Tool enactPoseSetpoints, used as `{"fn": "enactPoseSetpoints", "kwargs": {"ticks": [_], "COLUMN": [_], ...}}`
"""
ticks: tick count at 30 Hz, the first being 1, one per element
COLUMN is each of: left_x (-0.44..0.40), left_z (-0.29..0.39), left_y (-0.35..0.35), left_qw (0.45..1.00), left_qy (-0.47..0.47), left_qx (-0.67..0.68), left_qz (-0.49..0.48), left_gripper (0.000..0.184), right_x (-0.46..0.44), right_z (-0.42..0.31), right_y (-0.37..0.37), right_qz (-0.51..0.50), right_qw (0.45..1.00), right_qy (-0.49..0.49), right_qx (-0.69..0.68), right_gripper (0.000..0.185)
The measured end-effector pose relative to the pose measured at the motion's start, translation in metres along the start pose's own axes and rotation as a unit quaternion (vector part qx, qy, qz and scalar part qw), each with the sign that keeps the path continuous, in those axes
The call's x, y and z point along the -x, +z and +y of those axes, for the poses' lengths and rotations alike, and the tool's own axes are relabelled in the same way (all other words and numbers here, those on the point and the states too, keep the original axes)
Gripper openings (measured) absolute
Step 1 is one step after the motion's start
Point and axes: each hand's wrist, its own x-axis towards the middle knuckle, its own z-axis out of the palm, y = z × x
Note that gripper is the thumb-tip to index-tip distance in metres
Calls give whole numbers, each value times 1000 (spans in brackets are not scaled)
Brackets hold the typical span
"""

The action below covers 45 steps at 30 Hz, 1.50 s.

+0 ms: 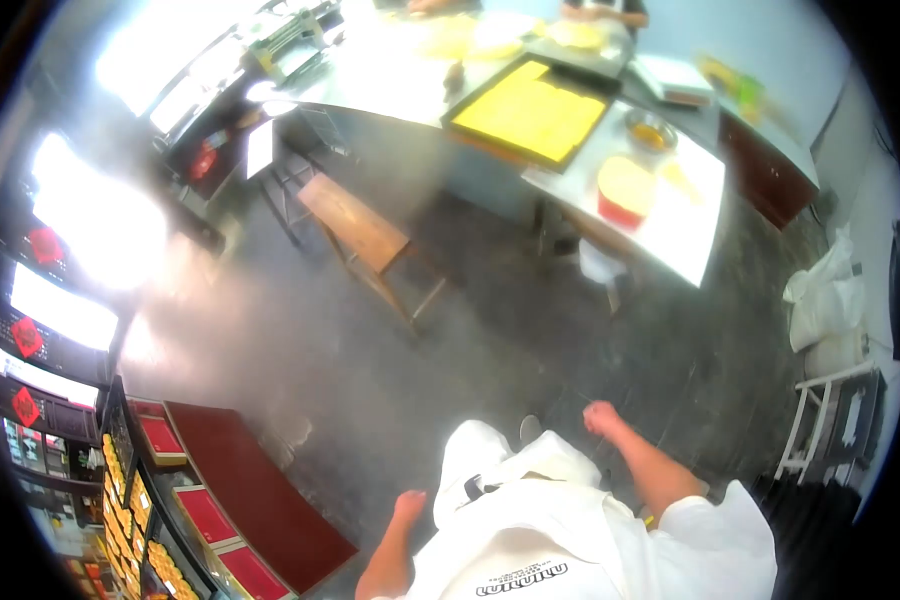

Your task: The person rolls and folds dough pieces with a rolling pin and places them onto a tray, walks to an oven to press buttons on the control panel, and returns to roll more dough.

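White printed clothing (525,555) lies between the left hand (410,503) and right hand (600,417), both loosely curled, apparently holding nothing; reaching the white worktable (692,245) ahead would need steps. It bears a black rectangular tray (588,78) of yellow sheets and a round red tub (620,212), pale yellow inside.

Tray (532,108) on table (683,215), bench (355,222) before it, floor between
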Motion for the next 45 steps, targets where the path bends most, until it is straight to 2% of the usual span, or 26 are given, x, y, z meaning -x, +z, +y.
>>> {"fn": "enactPoseSetpoints", "kwargs": {"ticks": [1, 4, 7, 9, 10, 11, 13, 14, 16, 17, 18, 19, 21, 23, 27, 28, 29, 31, 33, 34, 38, 41, 42, 45], "left_x": [8, -2, -61, -120, -155, -183, -253, -289, -346, -372, -393, -414, -422, -438, -466, -468, -469, -479, -477, -473, -482, -506, -510, -542], "left_z": [3, -9, 2, 11, 19, 35, 66, 61, 94, 109, 127, 146, 195, 222, 260, 267, 273, 287, 307, 321, 356, 378, 386, 431], "left_y": [-5, -27, -60, -95, -112, -150, -221, -242, -311, -339, -364, -388, -441, -459, -468, -467, -464, -468, -484, -498, -543, -579, -594, -670], "left_qw": [954, 989, 997, 984, 960, 955, 945, 928, 915, 955, 956, 942, 936, 919, 914, 906, 902, 893, 885, 879, 888, 871, 871, 868], "left_qy": [-182, -118, -29, 104, 188, 174, 170, 269, 302, 258, 234, 207, 215, 205, 112, 104, 92, 72, 70, 67, 36, 66, 69, 104], "left_qx": [239, 76, 1, -125, -202, -238, -279, -221, -194, 24, 133, 243, 253, 294, 336, 359, 371, 392, 409, 424, 421, 445, 451, 461], "left_qz": [12, -54, -76, -69, -42, -31, 15, 129, 185, 145, 120, 103, 120, 166, 199, 198, 201, 209, 211, 207, 182, 199, 183, 155], "left_gripper": [35, 38, 32, 29, 28, 23, 14, 11, 19, 25, 29, 33, 37, 37, 36, 36, 35, 34, 34, 34, 36, 38, 37, 35], "right_x": [-31, -69, -114, -119, -120, -124, -133, -134, -147, -150, -155, -164, -197, -242, -344, -380, -402, -446, -494, -519, -548, -572, -601, -591], "right_z": [-58, -249, -372, -438, -472, -499, -550, -572, -627, -654, -679, -701, -741, -776, -855, -866, -885, -914, -929, -928, -965, -974, -963, -963], "right_y": [-9, -10, 6, 28, 35, 41, 50, 54, 50, 45, 40, 33, 22, 12, -2, -11, -13, -16, -19, -22, 1, 9, 9, 22], "right_qz": [-3, -9, -38, -54, -64, -82, -93, -91, -83, -77, -79, -81, -94, -79, 30, 28, 88, 99, 66, 13, 107, 142, 178, 237], "right_qw": [1000, 991, 978, 971, 968, 969, 966, 962, 955, 951, 948, 946, 937, 937, 951, 954, 963, 966, 977, 976, 969, 942, 935, 930], "right_qy": [-21, -93, -159, -156, -156, -131, -160, -184, -220, -231, -232, -232, -242, -245, -252, -259, -243, -231, -191, -182, -119, -95, -101, -129], "right_qx": [-5, -92, -133, -174, -187, -191, -182, -178, -180, -190, -202, -213, -232, -236, -177, -152, -78, -55, -73, -117, -190, -288, -289, -250], "right_gripper": [18, 18, 19, 21, 22, 26, 30, 31, 33, 35, 36, 37, 48, 55, 70, 77, 80, 73, 57, 38, 23, 8, 22, 47]}}
